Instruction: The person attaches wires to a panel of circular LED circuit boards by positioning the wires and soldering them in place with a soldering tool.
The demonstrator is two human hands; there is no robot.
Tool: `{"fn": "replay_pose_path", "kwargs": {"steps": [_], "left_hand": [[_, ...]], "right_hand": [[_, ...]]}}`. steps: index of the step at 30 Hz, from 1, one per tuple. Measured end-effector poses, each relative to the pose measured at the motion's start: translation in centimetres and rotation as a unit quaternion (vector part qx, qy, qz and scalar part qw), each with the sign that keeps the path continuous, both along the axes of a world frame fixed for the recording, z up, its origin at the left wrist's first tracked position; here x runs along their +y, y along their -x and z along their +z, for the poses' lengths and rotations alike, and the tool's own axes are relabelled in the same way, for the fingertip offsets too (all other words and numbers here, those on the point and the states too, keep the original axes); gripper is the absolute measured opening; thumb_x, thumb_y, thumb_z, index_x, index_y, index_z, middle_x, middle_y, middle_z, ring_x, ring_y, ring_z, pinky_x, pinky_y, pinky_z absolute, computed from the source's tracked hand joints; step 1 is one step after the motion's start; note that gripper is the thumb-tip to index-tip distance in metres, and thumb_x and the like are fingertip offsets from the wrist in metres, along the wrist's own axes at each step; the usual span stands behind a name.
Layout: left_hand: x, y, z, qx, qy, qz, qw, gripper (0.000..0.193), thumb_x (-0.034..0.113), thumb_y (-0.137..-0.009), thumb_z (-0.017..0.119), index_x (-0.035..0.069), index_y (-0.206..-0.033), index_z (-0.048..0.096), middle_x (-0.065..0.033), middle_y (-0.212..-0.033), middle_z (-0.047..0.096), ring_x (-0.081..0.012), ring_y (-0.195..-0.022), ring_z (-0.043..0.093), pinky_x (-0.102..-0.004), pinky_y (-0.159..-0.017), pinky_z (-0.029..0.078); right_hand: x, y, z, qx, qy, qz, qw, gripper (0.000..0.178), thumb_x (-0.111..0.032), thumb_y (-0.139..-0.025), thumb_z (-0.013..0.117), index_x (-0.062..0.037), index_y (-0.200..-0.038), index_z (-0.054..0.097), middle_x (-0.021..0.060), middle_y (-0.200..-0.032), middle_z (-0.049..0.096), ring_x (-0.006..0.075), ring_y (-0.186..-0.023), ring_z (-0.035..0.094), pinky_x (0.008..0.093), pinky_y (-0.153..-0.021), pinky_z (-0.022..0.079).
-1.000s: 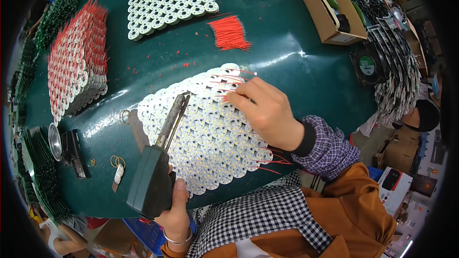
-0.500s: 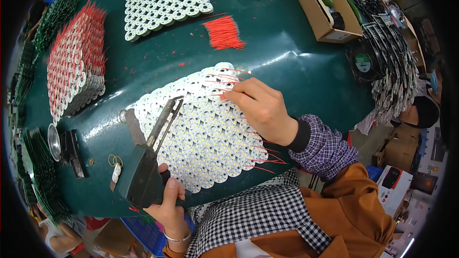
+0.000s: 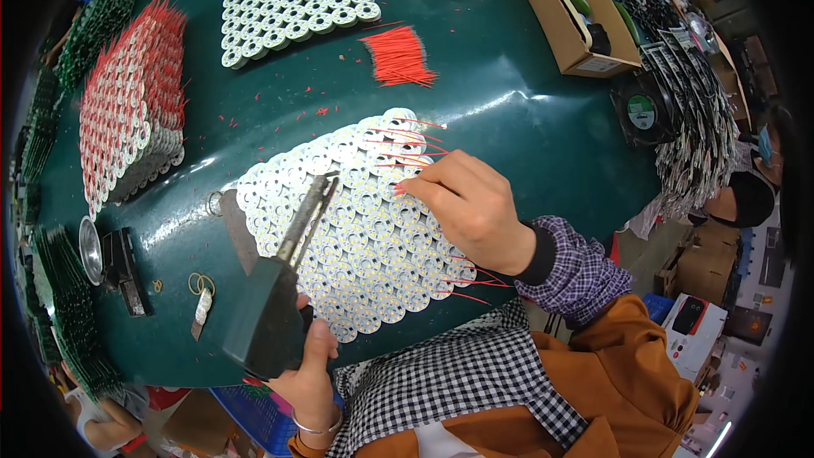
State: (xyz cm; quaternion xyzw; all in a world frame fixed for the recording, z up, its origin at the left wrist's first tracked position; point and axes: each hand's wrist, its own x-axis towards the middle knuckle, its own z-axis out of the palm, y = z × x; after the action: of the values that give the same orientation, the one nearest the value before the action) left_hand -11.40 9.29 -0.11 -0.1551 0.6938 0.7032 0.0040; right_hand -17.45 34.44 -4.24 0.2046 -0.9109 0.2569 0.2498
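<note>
A panel of round LED boards (image 3: 373, 237) lies on the green table (image 3: 551, 153) before a worker, whose right hand (image 3: 475, 210), thumb and finger together, pinches red wires (image 3: 398, 190) over the panel's far right side. The left hand (image 3: 309, 377) wraps a soldering gun (image 3: 267, 318), its tip (image 3: 332, 175) over the boards; from here I can't tell if they touch. A wandering tip could burn the right hand; a loosened pinch could drop wires askew.

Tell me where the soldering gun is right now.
In the head view, the soldering gun is left of centre, in the person's left hand, its tip over the panel of round white LED boards.
</note>
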Motion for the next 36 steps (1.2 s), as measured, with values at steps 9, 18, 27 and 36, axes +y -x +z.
{"fn": "replay_pose_path", "kwargs": {"steps": [9,18,27,36], "left_hand": [[0.1,-0.4,-0.3,-0.046,0.033,-0.094,0.994,0.030,-0.001,-0.085,0.075,-0.005,-0.114,0.066,-0.0091,-0.098,0.070,-0.0103,-0.071,0.062,-0.0251,-0.061,0.051],[-0.7,-0.7,-2.8,0.044,0.121,-0.170,0.977,0.029,-0.006,-0.087,0.069,-0.004,-0.115,0.062,-0.0083,-0.092,0.065,-0.0077,-0.059,0.056,-0.0213,-0.049,0.044],[-0.8,-0.5,-2.7,0.058,0.168,-0.177,0.968,0.021,-0.005,-0.087,0.070,-0.005,-0.106,0.062,-0.0061,-0.082,0.063,-0.0088,-0.057,0.056,-0.0226,-0.049,0.044],[0.0,-0.8,0.2,-0.034,-0.025,-0.075,0.996,0.029,-0.004,-0.087,0.073,-0.005,-0.114,0.063,-0.0076,-0.094,0.068,-0.0096,-0.067,0.059,-0.0226,-0.055,0.048]], "right_hand": [[-0.2,0.1,-1.1,-0.008,0.005,-0.007,1.000,0.022,-0.001,-0.073,0.068,-0.0002,-0.095,0.068,0.0073,-0.086,0.061,0.0229,-0.079,0.062,0.0329,-0.065,0.052],[-0.2,0.1,-1.2,-0.012,-0.002,-0.005,1.000,0.022,-0.002,-0.073,0.067,0.0008,-0.095,0.066,0.0077,-0.088,0.060,0.0232,-0.082,0.062,0.0326,-0.067,0.053],[-0.2,0.1,-1.0,-0.005,-0.010,-0.011,1.000,0.021,-0.002,-0.074,0.067,0.0002,-0.094,0.066,0.0076,-0.089,0.061,0.0232,-0.083,0.062,0.0322,-0.067,0.053],[-0.3,0.1,-0.9,-0.005,-0.008,-0.016,1.000,0.019,-0.002,-0.073,0.067,0.0000,-0.092,0.066,0.0077,-0.086,0.059,0.0230,-0.081,0.062,0.0329,-0.066,0.053]]}}
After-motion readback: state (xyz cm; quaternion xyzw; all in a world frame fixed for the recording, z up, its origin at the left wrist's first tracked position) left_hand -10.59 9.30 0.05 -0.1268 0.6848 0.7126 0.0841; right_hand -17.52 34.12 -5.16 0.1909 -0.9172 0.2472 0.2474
